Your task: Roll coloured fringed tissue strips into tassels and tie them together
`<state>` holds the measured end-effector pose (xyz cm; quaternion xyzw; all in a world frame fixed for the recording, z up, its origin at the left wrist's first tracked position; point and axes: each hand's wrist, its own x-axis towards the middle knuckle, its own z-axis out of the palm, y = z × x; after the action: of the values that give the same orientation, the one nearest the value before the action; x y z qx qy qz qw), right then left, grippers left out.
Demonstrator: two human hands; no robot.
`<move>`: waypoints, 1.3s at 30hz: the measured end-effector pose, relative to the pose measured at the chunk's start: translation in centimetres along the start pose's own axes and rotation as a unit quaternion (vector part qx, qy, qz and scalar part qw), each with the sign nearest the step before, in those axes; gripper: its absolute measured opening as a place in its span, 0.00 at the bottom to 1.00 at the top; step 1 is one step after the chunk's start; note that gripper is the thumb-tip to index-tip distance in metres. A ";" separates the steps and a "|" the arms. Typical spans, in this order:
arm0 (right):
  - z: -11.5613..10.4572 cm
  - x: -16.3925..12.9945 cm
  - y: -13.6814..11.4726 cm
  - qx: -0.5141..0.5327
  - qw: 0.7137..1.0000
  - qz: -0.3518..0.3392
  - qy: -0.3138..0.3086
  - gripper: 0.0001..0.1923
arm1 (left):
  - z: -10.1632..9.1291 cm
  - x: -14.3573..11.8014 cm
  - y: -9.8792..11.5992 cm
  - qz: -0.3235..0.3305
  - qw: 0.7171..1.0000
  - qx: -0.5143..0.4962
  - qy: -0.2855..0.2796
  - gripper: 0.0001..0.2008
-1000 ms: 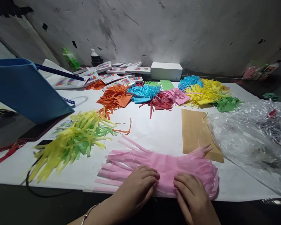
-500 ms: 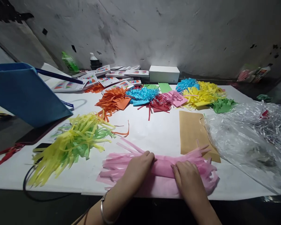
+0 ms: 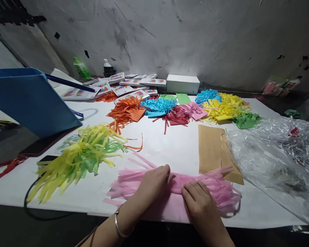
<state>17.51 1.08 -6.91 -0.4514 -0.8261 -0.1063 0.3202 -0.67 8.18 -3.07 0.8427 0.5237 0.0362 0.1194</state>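
Fringed pink tissue paper [image 3: 221, 192] lies crosswise at the table's front edge, its cut strips spreading to both sides from an uncut middle band. My left hand [image 3: 156, 181], with a silver bangle on the wrist, has its fingers curled closed on the middle band. Just to the right, my right hand [image 3: 198, 200] presses bent fingers together on the same band, its thumb tucked under and partly hidden. A small stretch of pink paper shows between the two hands. Flat pink paper hangs toward me below them.
Yellow and green tissue fringe [image 3: 92, 147] lies at left, near a blue stand [image 3: 36, 103]. A brown paper sheet [image 3: 212, 147] and a clear plastic bag [image 3: 267, 164] with silvery strips are at right. Behind stand coloured tassels, flat printed boxes [image 3: 123, 90] and a white box [image 3: 182, 84].
My right hand has slid left along the pink paper, closer to my left hand. The middle band now looks narrower and more bunched. The view has shifted slightly.
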 end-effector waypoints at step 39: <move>1.1 0.4 -0.6 0.003 0.999 0.052 0.016 0.13 | 2.1 -1.9 -1.6 0.178 0.959 -0.004 0.223 0.02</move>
<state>16.40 1.55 -7.49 -0.4909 -0.7968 -0.0940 0.3395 -2.54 6.87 -5.36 0.8923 0.3787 0.2456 -0.0053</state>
